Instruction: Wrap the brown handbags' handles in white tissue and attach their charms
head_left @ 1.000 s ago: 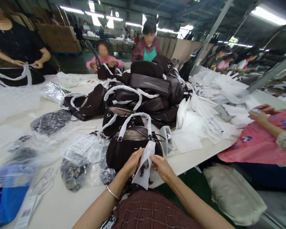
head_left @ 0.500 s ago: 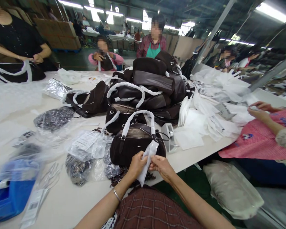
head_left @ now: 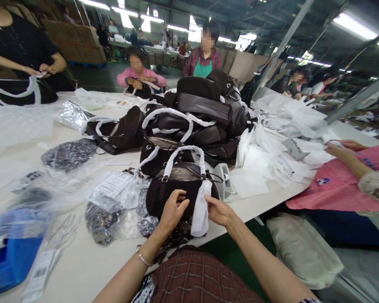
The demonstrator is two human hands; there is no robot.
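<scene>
A dark brown handbag (head_left: 173, 185) with white-wrapped handles stands at the near edge of the white table (head_left: 91, 269). A white foam wrap (head_left: 200, 208) hangs from its right side. My left hand (head_left: 172, 210) rests on the bag's front, fingers spread against it. My right hand (head_left: 219, 210) pinches the white wrap at its right edge. Behind this bag lies a heap of similar dark handbags (head_left: 196, 118), some with wrapped handles.
Clear plastic bags (head_left: 113, 191) with patterned straps lie to the left, next to a blue tape dispenser (head_left: 9, 259). White wrapping sheets (head_left: 271, 160) pile up on the right. A person in pink (head_left: 344, 176) works at right; other people work across the table.
My left hand has let go of the white wrap and moved onto the bag's front. The wrap now hangs straighter, held only by my right hand.
</scene>
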